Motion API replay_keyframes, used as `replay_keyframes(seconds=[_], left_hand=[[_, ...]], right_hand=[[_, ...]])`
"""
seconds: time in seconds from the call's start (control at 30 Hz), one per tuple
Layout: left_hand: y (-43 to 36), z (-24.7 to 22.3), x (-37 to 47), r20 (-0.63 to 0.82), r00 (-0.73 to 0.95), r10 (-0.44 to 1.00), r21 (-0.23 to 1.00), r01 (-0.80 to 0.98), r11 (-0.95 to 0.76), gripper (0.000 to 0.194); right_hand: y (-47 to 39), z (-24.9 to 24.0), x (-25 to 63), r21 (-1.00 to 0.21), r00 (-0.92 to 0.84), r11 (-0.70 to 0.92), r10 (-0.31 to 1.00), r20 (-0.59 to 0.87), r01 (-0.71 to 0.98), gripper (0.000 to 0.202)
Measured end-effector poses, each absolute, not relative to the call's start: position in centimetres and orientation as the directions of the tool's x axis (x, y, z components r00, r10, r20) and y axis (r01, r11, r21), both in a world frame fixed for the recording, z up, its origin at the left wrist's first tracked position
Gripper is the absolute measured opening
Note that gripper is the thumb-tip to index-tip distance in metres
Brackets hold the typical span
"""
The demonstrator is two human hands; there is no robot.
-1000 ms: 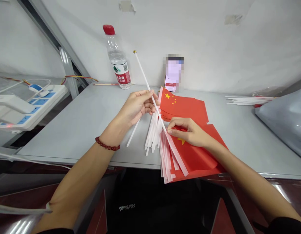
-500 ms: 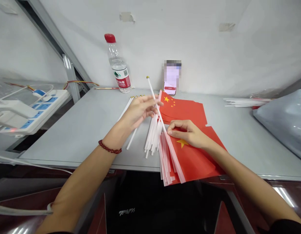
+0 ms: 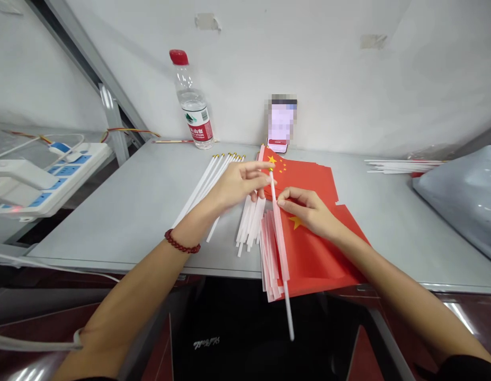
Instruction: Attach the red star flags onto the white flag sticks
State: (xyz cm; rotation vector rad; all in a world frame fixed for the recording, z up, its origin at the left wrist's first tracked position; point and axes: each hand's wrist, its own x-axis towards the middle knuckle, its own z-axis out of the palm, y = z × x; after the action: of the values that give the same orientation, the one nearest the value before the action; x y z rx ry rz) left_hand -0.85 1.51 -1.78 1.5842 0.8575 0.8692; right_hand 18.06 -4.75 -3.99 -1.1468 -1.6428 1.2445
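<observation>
A white flagstick [image 3: 288, 312] with a gold tip runs through the pale sleeve of a red flag [image 3: 312, 259] with yellow stars. Its lower end sticks out past the sleeve and the table edge. My left hand [image 3: 243, 182] has its fingers closed at the stick's top, by the gold tip. The top corner of the sleeve is pinched between the thumb and forefinger of my right hand [image 3: 309, 209]. Under this flag lie more flags with pale sleeves. Behind it rests a stack of red flags [image 3: 304, 177] with white sticks. Loose gold-tipped sticks [image 3: 201, 182] lie left, partly hidden by my left hand.
A water bottle [image 3: 194, 114] and a propped phone [image 3: 280, 124] stand against the wall. At left is a power strip [image 3: 66, 174] with cables. More white sticks [image 3: 404, 165] and a grey-blue bag [image 3: 463, 196] lie right on the grey table [image 3: 110, 222].
The stick has slid down through the flag's sleeve, so its lower end now shows below. My left hand has moved right to its tip; my right hand has shifted slightly up.
</observation>
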Motion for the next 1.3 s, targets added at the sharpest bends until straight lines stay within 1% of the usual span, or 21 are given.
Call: replay_keyframes(seconds=[0.07,0.13,0.23,0.3,0.37,0.5,0.63,0.7,0.8,0.87,0.9,0.97,1.0,1.03,1.1,1.17,1.23,1.3], left_hand=[[1.0,-1.8,-0.7,0.038,0.585,0.810,0.970,0.175,-0.172,0.033],[0.8,-1.6,-0.7,-0.008,0.638,0.770,0.960,0.220,-0.172,0.033],[0.6,-1.3,-0.9,-0.038,0.667,0.744,0.972,0.198,-0.127,0.038],[0.6,-1.1,-0.9,-0.058,0.662,0.747,0.980,0.179,-0.082,0.041],[0.7,-1.0,-1.0,-0.092,0.664,0.742,0.983,0.181,-0.040,0.041],[0.9,-0.8,-1.4,-0.171,0.731,0.660,0.968,0.248,-0.023,0.026],[0.9,-0.5,-1.8,-0.221,0.806,0.549,0.952,0.301,-0.059,0.014],[0.9,-0.3,-1.9,-0.220,0.794,0.566,0.943,0.321,-0.084,0.015],[1.1,-0.1,-2.0,-0.176,0.703,0.689,0.927,0.355,-0.125,0.024],[1.3,-0.3,-2.0,-0.106,0.598,0.794,0.913,0.376,-0.161,0.028],[1.5,-0.6,-1.9,-0.059,0.538,0.841,0.905,0.385,-0.183,0.029],[2.0,-1.4,-1.7,0.043,0.415,0.909,0.876,0.422,-0.234,0.030],[2.3,-1.8,-1.6,0.091,0.362,0.928,0.853,0.453,-0.260,0.030],[2.6,-2.3,-1.5,0.141,0.313,0.939,0.821,0.492,-0.288,0.030],[3.0,-3.2,-1.3,0.239,0.262,0.935,0.743,0.570,-0.349,0.029],[3.3,-4.0,-1.1,0.300,0.269,0.915,0.672,0.621,-0.403,0.031],[3.3,-4.5,-1.0,0.316,0.299,0.900,0.624,0.650,-0.435,0.034],[3.3,-4.7,-0.9,0.320,0.314,0.894,0.591,0.672,-0.447,0.039]], right_hand=[[-4.6,-4.0,18.1,-0.976,-0.204,0.099,0.977,0.059,0.192,0.023],[-4.5,-3.9,18.2,-0.974,-0.123,0.104,0.989,0.080,0.203,0.023],[-4.4,-3.7,18.2,-0.970,-0.073,0.116,0.992,0.102,0.215,0.023],[-4.3,-3.6,18.3,-0.974,-0.061,0.113,0.993,0.103,0.195,0.024],[-4.1,-3.7,18.6,-0.978,-0.032,0.125,0.992,0.121,0.165,0.026],[-3.3,-4.0,19.5,-0.981,0.130,0.163,0.976,0.177,0.108,0.030],[-2.3,-3.9,21.0,-0.974,0.297,0.187,0.930,0.216,0.124,0.034],[-1.8,-3.8,21.8,-0.975,0.349,0.182,0.912,0.217,0.129,0.033],[-1.2,-3.9,22.9,-0.966,0.456,0.180,0.854,0.248,0.187,0.021],[-0.9,-4.1,23.3,-0.925,0.535,0.182,0.771,0.345,0.334,0.017],[-0.9,-4.1,23.3,-0.881,0.546,0.188,0.723,0.423,0.435,0.019],[-1.2,-4.2,23.1,-0.764,0.472,0.224,0.671,0.571,0.606,0.023],[-1.3,-4.2,22.8,-0.715,0.399,0.259,0.684,0.610,0.649,0.020],[-1.6,-4.1,22.5,-0.687,0.316,0.297,0.720,0.618,0.663,0.015],[-2.0,-4.1,21.7,-0.683,0.124,0.348,0.832,0.541,0.642,0.006],[-2.5,-4.1,21.0,-0.693,-0.076,0.363,0.910,0.408,0.623,0.006],[-2.8,-4.2,20.6,-0.683,-0.244,0.370,0.929,0.278,0.630,0.010],[-2.9,-4.4,20.5,-0.666,-0.364,0.358,0.921,0.137,0.655,0.017]])
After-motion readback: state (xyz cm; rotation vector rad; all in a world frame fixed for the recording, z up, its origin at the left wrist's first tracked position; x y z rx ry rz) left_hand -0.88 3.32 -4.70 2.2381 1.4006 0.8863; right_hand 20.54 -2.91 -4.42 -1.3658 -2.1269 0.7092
